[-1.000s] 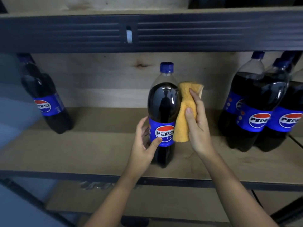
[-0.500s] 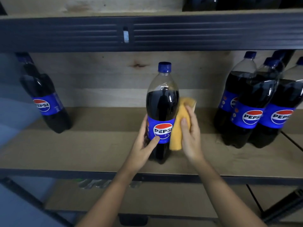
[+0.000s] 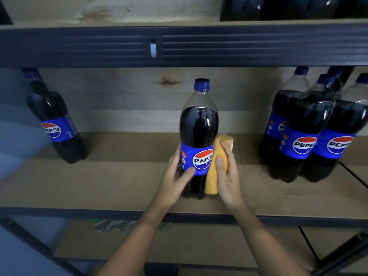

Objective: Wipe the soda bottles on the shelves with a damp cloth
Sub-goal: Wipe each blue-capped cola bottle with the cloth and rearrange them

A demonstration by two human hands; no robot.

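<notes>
- Centrally, a bottle [image 3: 199, 124] is stood upright on a wooden shelf [image 3: 123, 182], near its front edge.
- The bottle is gripped low on its left side by the left hand [image 3: 175, 182]; the thumb is laid across the blue label, the fingers curled behind.
- A yellow cloth [image 3: 214, 176] is pressed against the bottle's right side, at 3 o'clock of the label, by the right hand [image 3: 229, 176]; its fingers are curled together over the cloth, clamping it.
- At 9 o'clock, well apart, a lone bottle [image 3: 55, 124] is seen by the shelf's left end.
- At 3 o'clock, a cluster [image 3: 310, 136] of bottles is packed together, touching one another.
- The shelf is backed by a pale plank wall [image 3: 123, 96] marked with a dark knot.
- Overhead, at 12 o'clock, a dark ribbed metal beam [image 3: 239, 46] is seen, and more bottle bases [image 3: 258, 6] are stood on the shelf above.
- Below, a dark frame edge [image 3: 79, 214] is seen, and a lower board [image 3: 199, 242].
</notes>
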